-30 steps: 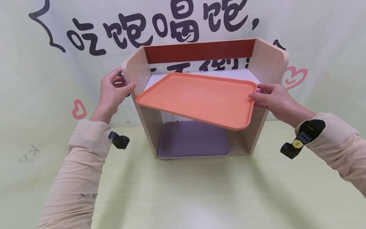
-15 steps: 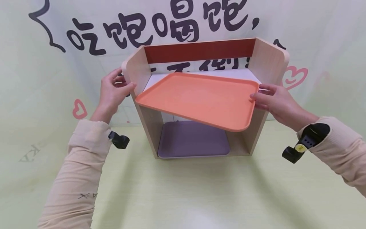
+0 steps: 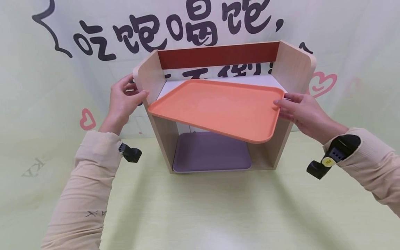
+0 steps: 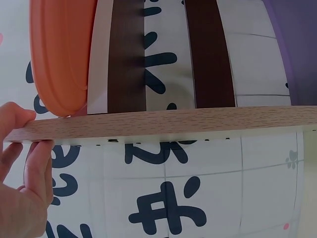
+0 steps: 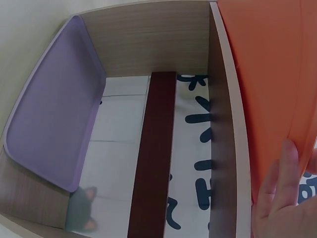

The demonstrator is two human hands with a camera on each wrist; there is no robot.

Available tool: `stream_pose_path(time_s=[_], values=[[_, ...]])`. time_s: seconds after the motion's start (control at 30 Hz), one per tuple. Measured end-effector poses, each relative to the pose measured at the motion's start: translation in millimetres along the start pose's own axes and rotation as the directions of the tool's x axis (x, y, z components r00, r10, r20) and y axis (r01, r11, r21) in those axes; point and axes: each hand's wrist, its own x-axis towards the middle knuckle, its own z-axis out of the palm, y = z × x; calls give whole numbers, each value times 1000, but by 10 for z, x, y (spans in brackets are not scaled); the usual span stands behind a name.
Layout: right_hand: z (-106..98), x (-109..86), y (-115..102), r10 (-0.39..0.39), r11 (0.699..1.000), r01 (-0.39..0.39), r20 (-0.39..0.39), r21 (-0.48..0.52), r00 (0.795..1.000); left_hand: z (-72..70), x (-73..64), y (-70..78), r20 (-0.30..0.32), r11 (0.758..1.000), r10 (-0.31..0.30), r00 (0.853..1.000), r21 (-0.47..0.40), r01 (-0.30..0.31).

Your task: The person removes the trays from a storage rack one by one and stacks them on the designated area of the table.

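An orange tray (image 3: 215, 106) lies tilted and askew across the upper level of a small wooden shelf unit (image 3: 148, 74), its right front corner jutting out past the front. My right hand (image 3: 304, 109) pinches the tray's right edge, thumb on top; in the right wrist view its fingers (image 5: 286, 173) lie along the tray's underside. At the other end, my left hand (image 3: 122, 102) grips the unit's left side panel near the tray's left corner. The left wrist view has the thumb on one face of the panel (image 4: 173, 119) and the fingers on the other.
A purple tray (image 3: 212, 152) lies on the unit's bottom level, towards the left. A dark red board (image 3: 218, 55) spans the top back. The unit stands on a pale table (image 3: 200, 208) against a curtain (image 3: 78, 21) with large black characters.
My right hand has shifted slightly to the right, and the tray's right end has moved with it. My left hand has stayed on the side panel.
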Motion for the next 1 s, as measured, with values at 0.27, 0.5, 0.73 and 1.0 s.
stream_pose_path(time_s=[0.27,0.5,0.73,1.0], values=[[-2,8,-7,47,999,-46,-30,27,998,2,2,-1,-1,1000,-3,1000,3,3],[-12,12,-36,65,994,-65,10,92,998,8,9,-1,-6,1000,-7,1000,0,7],[25,17,-32,59,988,-63,32,141,998,1,-1,-2,-4,1000,-12,1000,8,12],[61,-17,-14,57,957,-60,20,285,998,6,-3,5,-4,1000,-5,1000,7,5]])
